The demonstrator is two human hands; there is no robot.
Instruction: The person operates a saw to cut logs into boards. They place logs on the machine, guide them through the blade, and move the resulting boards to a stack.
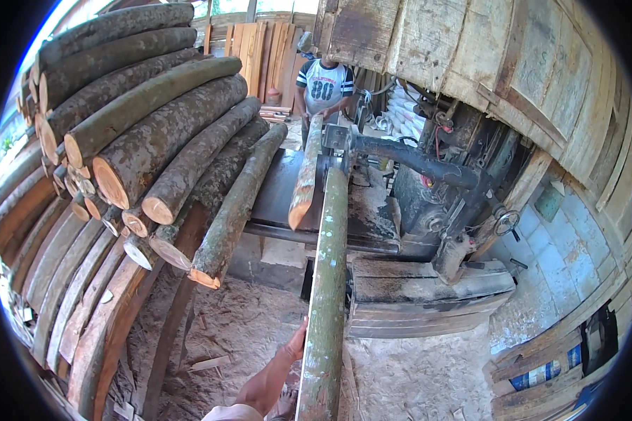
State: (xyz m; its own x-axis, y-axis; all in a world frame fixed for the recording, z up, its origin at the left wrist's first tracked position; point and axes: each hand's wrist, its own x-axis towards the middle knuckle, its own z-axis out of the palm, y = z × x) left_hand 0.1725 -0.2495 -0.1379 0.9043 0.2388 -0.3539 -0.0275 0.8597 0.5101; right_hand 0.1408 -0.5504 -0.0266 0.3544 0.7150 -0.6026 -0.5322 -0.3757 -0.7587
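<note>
A long log (328, 302) with greenish, pale-spotted bark runs from the lower edge up to the saw machine. Its left side shows a narrow pale sawn face. My left hand (299, 339) grips this log from the left, low along its length, with most of the fingers hidden behind the wood. The log's far end lies on the dark metal saw table (277, 203), against the machine's guide (337, 137). My right hand is out of sight. Left of my log, a narrower barked piece of wood (305, 182) lies over the table, its far end in a co-worker's hands.
A high stack of logs (168, 147) fills the left side, some jutting toward the table. The co-worker (324, 84) stands beyond the table. At right are the saw machine's arm (421, 158), a handwheel (507, 223) and a wooden box (428, 295). Sawdust and scraps cover the floor (239, 337).
</note>
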